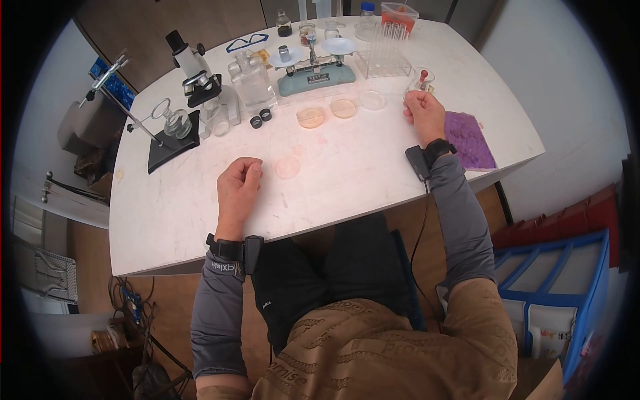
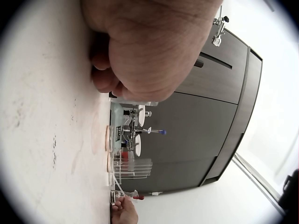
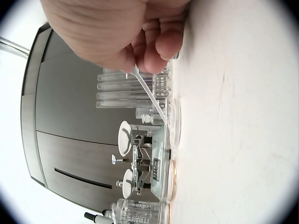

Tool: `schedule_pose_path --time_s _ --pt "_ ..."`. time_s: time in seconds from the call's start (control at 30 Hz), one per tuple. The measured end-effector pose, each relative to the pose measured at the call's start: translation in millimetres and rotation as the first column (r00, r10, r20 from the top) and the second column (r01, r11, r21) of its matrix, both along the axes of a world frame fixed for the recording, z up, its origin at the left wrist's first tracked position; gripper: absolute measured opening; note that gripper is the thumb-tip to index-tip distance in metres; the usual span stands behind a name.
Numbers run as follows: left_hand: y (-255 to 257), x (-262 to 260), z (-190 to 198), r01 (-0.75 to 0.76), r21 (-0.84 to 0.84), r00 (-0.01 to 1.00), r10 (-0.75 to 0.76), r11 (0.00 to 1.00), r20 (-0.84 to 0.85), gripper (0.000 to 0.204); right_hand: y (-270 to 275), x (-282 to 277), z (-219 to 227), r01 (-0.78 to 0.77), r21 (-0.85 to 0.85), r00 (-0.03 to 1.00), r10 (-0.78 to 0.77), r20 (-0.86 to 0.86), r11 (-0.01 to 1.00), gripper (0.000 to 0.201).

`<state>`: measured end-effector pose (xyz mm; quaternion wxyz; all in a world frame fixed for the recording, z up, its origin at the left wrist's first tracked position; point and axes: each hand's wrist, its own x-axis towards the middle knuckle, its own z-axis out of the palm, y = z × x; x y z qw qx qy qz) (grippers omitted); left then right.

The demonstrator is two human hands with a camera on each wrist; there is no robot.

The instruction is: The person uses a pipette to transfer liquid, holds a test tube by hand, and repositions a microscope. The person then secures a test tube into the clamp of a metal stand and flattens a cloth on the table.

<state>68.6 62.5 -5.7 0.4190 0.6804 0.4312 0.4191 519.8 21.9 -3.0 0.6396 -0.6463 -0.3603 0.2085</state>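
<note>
The left hand (image 1: 240,193) rests on the table's near left part, fingers loosely curled, holding nothing. In the left wrist view the left hand (image 2: 149,51) looms large, its fingertips against the tabletop. The right hand (image 1: 425,115) pinches a thin translucent stick (image 3: 152,99), which slants toward a clear petri dish (image 3: 175,122) in the right wrist view; whether they touch cannot be told. From the head view, that clear dish (image 1: 372,100) lies left of the right hand, beside two amber-tinted dishes (image 1: 343,108) (image 1: 311,119). A red-bulbed dropper (image 1: 423,75) stands in glassware just beyond the right hand.
Behind the dishes stand a balance (image 1: 317,79), a test tube rack (image 1: 385,65) and large clear bottles (image 1: 253,85). At left are a microscope (image 1: 193,70) and a ring stand (image 1: 172,147); two black caps (image 1: 257,122) lie nearby. A purple cloth (image 1: 470,141) lies at right.
</note>
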Motion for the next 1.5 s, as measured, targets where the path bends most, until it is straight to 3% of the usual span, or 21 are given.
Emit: schedule_pose_path --time_s 0.67,0.93,1.03,1.5 --pt "0 0 0 -0.003 -0.013 1.000 0.003 1.000 0.011 0.018 -1 -1 0 -0.007 0.027 1.000 0.008 -0.029 1.000 0.023" --pt "-4 1 7 0.008 -0.026 1.000 -0.008 1.000 0.011 0.019 -8 -9 10 -0.063 0.208 0.997 0.072 -0.039 0.976 0.022" --pt "-5 1 7 0.006 -0.020 1.000 -0.006 1.000 0.001 0.019 -9 -13 10 -0.143 0.194 0.989 0.149 -0.015 0.970 0.023" --pt "-2 0 4 0.001 -0.033 1.000 -0.001 0.999 -0.023 0.020 -8 -18 12 -0.171 0.111 0.985 0.171 0.007 0.979 0.023"
